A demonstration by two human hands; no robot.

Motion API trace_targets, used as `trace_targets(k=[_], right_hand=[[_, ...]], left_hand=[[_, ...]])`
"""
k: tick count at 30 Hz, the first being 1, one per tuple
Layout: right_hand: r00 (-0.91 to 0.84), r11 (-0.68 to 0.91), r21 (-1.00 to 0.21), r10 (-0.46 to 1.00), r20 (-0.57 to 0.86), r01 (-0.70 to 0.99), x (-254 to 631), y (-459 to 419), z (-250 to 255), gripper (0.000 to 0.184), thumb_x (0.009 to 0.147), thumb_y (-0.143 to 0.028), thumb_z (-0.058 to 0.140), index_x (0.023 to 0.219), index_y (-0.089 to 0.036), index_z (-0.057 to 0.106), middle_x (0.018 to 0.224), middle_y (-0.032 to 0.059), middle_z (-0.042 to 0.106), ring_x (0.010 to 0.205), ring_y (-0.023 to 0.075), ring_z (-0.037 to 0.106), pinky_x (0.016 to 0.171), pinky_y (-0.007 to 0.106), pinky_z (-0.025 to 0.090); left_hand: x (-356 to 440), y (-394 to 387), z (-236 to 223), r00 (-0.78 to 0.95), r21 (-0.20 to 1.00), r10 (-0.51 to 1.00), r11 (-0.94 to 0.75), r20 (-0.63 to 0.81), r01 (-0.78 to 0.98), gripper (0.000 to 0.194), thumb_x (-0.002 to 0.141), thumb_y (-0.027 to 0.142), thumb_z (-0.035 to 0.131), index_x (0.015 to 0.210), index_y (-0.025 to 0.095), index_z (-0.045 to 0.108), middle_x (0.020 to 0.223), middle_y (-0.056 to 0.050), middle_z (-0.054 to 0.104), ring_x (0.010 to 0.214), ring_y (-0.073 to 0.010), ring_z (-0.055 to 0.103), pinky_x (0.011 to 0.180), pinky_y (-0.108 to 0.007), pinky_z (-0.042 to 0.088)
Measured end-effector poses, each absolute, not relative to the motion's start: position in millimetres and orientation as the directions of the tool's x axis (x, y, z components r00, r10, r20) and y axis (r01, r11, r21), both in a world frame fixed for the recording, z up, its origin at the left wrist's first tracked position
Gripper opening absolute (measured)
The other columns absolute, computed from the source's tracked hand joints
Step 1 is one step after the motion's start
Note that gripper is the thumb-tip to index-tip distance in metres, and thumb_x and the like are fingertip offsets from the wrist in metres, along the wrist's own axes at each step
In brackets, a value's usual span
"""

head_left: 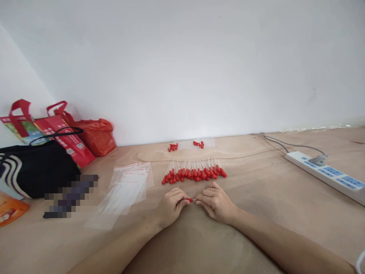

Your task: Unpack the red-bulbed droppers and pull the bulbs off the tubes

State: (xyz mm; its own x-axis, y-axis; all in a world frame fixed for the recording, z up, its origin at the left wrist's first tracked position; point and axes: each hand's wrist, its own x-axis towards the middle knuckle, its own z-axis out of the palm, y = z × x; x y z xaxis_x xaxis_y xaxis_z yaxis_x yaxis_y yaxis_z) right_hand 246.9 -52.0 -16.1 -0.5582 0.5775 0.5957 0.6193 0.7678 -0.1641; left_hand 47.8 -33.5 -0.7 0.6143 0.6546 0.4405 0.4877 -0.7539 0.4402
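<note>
My left hand [171,205] pinches the red bulb end of a small dropper [191,200] low over the wooden tabletop [256,198]. My right hand [215,201] pinches the clear tube end of the same dropper, fingertips nearly touching the left. Just beyond both hands lies a row of several clear droppers with red bulbs [195,173]. Farther back, two small clusters of loose red bulbs [172,146] lie on or beside clear bags near the wall.
A stack of clear zip bags [128,188] lies left of my hands. A black striped bag [34,167], red shopping bags [71,140] and an orange packet [10,211] sit at the left. A white power strip [327,173] with a grey cable runs along the right.
</note>
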Motion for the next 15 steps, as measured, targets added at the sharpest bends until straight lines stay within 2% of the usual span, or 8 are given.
trace_targets(k=[7, 13, 15], right_hand=[[-0.568, 0.779, -0.166, 0.568, 0.595, 0.605, 247, -53, -16, 0.028, 0.087, -0.023, 0.034, 0.074, -0.017, 0.058, 0.058, 0.0003, 0.052, 0.058, 0.0109, 0.045, 0.060, 0.027, 0.024], [-0.562, 0.785, -0.167, 0.557, 0.611, 0.597, 251, -52, -18, 0.029, 0.087, -0.023, 0.035, 0.071, -0.017, 0.058, 0.056, 0.0004, 0.051, 0.057, 0.0107, 0.045, 0.060, 0.026, 0.027], [-0.526, 0.768, -0.203, 0.580, 0.622, 0.607, 259, -52, -20, 0.028, 0.087, -0.023, 0.035, 0.073, -0.017, 0.059, 0.059, 0.0013, 0.053, 0.058, 0.0113, 0.047, 0.061, 0.027, 0.029]], left_hand=[[46, -36, -5, 0.643, 0.364, 0.635, -0.772, 0.427, 0.520, 0.027, 0.087, 0.028, 0.036, 0.069, 0.017, 0.053, 0.067, -0.001, 0.058, 0.067, -0.0127, 0.054, 0.088, -0.035, 0.039], [44, -36, -5, 0.638, 0.324, 0.618, -0.785, 0.459, 0.528, 0.026, 0.087, 0.024, 0.035, 0.069, 0.017, 0.052, 0.067, -0.001, 0.058, 0.066, -0.0127, 0.053, 0.088, -0.037, 0.038], [38, -35, -4, 0.601, 0.322, 0.648, -0.759, 0.469, 0.566, 0.026, 0.087, 0.024, 0.035, 0.068, 0.017, 0.051, 0.066, -0.001, 0.057, 0.066, -0.0131, 0.053, 0.081, -0.034, 0.042]])
